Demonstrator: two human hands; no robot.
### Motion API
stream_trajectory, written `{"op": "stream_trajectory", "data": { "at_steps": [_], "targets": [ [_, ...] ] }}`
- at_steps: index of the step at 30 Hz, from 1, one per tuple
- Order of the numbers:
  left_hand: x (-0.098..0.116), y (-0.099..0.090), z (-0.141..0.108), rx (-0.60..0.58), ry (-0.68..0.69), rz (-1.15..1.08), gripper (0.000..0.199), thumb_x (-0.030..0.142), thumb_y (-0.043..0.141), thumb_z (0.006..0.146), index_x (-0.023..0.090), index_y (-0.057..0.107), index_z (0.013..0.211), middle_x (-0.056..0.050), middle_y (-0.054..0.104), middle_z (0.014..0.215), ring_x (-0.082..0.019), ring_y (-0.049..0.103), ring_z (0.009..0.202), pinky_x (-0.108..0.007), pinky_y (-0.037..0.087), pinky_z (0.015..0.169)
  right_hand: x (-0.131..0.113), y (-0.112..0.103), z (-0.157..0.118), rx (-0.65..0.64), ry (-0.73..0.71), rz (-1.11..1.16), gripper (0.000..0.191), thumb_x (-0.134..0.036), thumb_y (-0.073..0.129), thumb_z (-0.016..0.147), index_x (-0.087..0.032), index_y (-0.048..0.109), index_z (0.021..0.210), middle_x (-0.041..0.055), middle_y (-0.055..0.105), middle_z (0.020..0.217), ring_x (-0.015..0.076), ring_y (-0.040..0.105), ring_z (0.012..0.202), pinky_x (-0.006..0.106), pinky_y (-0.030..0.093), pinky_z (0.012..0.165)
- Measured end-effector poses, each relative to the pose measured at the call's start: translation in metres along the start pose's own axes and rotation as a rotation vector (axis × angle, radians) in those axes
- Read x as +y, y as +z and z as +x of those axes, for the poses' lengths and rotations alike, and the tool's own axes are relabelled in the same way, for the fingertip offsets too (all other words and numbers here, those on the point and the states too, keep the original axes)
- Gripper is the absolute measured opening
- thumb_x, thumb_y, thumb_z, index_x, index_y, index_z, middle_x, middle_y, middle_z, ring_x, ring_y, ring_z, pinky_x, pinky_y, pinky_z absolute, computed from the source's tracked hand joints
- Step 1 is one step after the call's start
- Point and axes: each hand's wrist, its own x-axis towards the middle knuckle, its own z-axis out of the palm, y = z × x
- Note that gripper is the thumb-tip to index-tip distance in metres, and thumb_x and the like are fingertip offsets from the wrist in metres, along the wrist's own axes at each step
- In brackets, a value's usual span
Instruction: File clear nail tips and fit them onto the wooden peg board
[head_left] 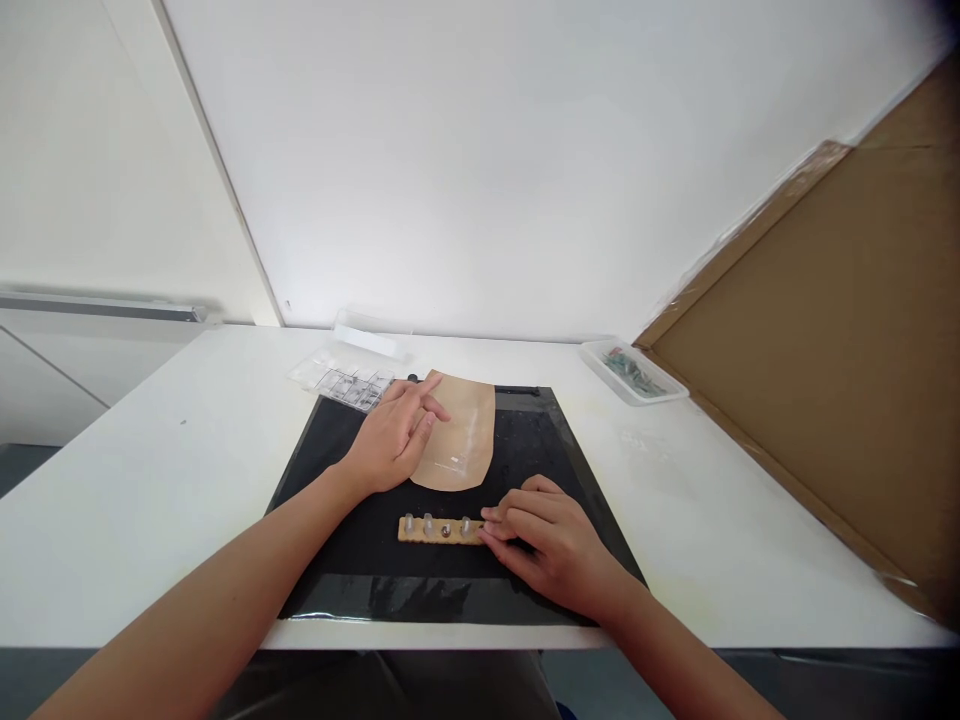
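Observation:
A tan rectangular sheet [461, 430] with a glossy streak lies on the black mat. My left hand [394, 435] rests over its left edge, fingers stretched and apart, holding nothing visible. Nearer to me lies a narrow light-wood strip [420, 532] with several small translucent upright pieces and one small metallic round piece [446, 531]. At the strip's right end my right hand [544, 540] has its thumb and fingertips pinched together. The fingers cover that end, and whatever small thing is between them is hidden.
The black mat [360, 550] lies on a white table [150, 500]. Behind my left hand sits a clear divided box [352, 385] with small parts and a raised lid. A white tray [637, 375] of greenish pieces stands at back right, beside a large cardboard panel [825, 350].

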Motion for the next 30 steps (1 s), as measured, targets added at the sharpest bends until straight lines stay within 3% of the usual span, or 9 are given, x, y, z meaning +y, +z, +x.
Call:
{"op": "stream_trajectory", "data": {
  "at_steps": [11, 22, 30],
  "targets": [
    [-0.0041, 0.0012, -0.0004, 0.014, -0.033, 0.002, 0.049, 0.029, 0.041, 0.109, 0.019, 0.040, 0.158, -0.009, 0.074, 0.121, -0.028, 0.054, 0.115, -0.044, 0.054, 0.091, -0.0018, 0.0005, 0.0001, -0.018, 0.004, -0.041, 0.014, -0.015, 0.063, 0.100, -0.022, 0.059, 0.089, 0.0012, 0.075, 0.089, 0.0138, 0.066, 0.076, 0.037, 0.039, 0.074],
    [-0.0041, -0.0015, 0.0009, 0.059, -0.034, 0.019, 0.051, 0.027, 0.046, 0.107, 0.019, 0.037, 0.157, -0.009, 0.075, 0.115, -0.029, 0.055, 0.113, -0.043, 0.055, 0.087, 0.0021, 0.0031, -0.0032, 0.050, -0.030, -0.027, 0.010, -0.018, 0.067, 0.100, -0.024, 0.062, 0.094, 0.0024, 0.079, 0.096, 0.0154, 0.072, 0.081, 0.036, 0.042, 0.073],
    [-0.0073, -0.0009, -0.0003, 0.129, -0.035, 0.027, 0.052, 0.025, 0.048, 0.105, 0.019, 0.036, 0.155, -0.010, 0.074, 0.112, -0.027, 0.055, 0.114, -0.038, 0.053, 0.080, 0.0045, -0.0006, 0.0008, 0.072, 0.043, 0.124, 0.009, -0.024, 0.076, 0.095, -0.024, 0.066, 0.095, 0.0019, 0.080, 0.095, 0.0162, 0.076, 0.086, 0.035, 0.046, 0.076]
  ]
}}
